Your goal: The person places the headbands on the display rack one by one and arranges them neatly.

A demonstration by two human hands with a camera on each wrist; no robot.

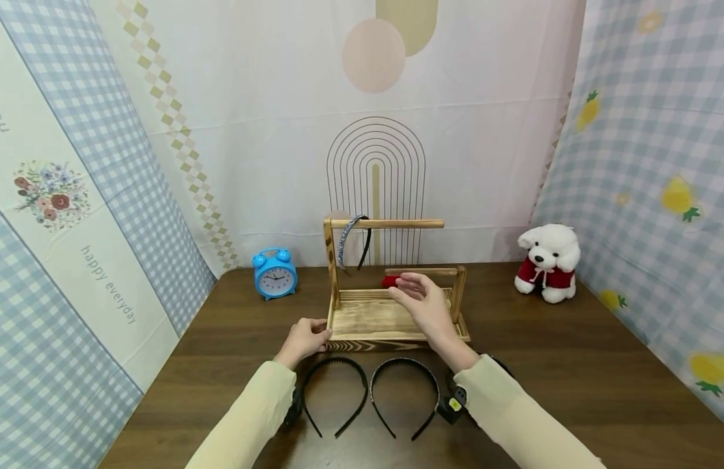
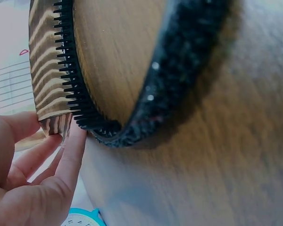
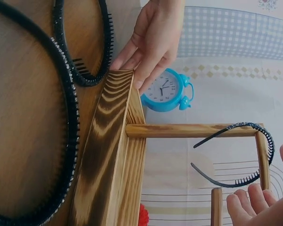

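A wooden rack [image 1: 373,316] with a tray base and two raised bars stands mid-table. My left hand [image 1: 305,339] grips its front left corner, with thumb and fingers on either side of the wood in the left wrist view. Over the tray, my right hand [image 1: 423,306] is raised with loosely bent fingers and nothing in them. A glittery headband [image 1: 345,242] hangs from the upper bar [image 1: 405,224], left of that hand. Two black headbands, one on the left [image 1: 364,381] and one on the right [image 1: 436,387], lie before the rack.
A blue alarm clock [image 1: 275,276] stands at the back left, and a white plush dog [image 1: 549,262] in red sits at the back right. Something red [image 1: 390,281] shows behind the right fingertips, mostly hidden. Another dark curved piece [image 1: 502,366] is partly covered by the right sleeve.
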